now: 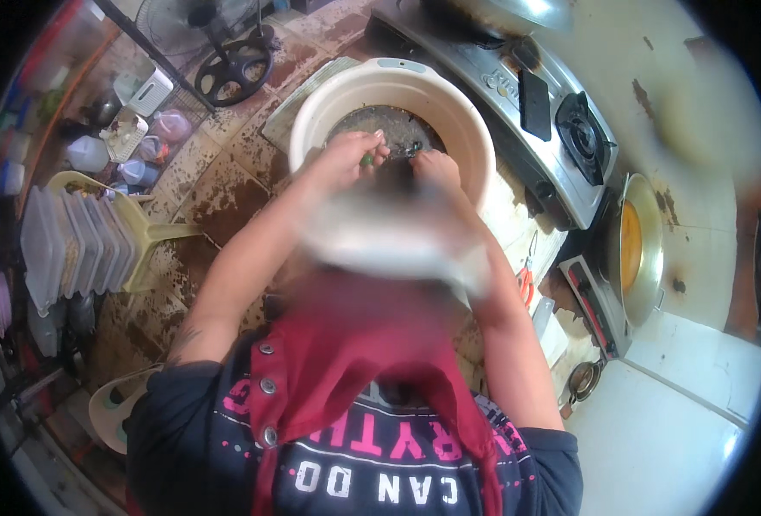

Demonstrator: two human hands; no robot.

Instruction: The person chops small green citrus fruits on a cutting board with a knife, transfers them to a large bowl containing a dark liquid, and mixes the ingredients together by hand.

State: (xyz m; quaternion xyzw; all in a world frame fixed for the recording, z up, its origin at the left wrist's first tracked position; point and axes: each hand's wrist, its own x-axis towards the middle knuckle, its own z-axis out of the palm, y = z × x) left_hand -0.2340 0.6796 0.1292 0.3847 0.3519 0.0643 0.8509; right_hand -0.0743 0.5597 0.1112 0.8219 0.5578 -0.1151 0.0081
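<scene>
Both my hands are over a large round cream-coloured basin (477, 129) with dark, wet-looking matter (389, 120) on its bottom. Closed fingers of my left hand (350, 157) pinch a small green thing (366, 160); its kind is not clear. Close by, to the right, my right hand (437, 168) has its fingers drawn together. A small dark thing (415, 150) shows at those fingertips, too small to name. A pale blurred shape (389, 236) near the camera covers the basin's near side and part of my wrists.
Right of the basin stands a two-burner gas stove (518, 95); a wide pan (643, 249) with orange-brown contents is farther right. Orange-handled scissors (526, 279) lie near my right forearm. On the left are stacked clear containers (79, 245), a shelf of kitchenware and a fan (200, 30).
</scene>
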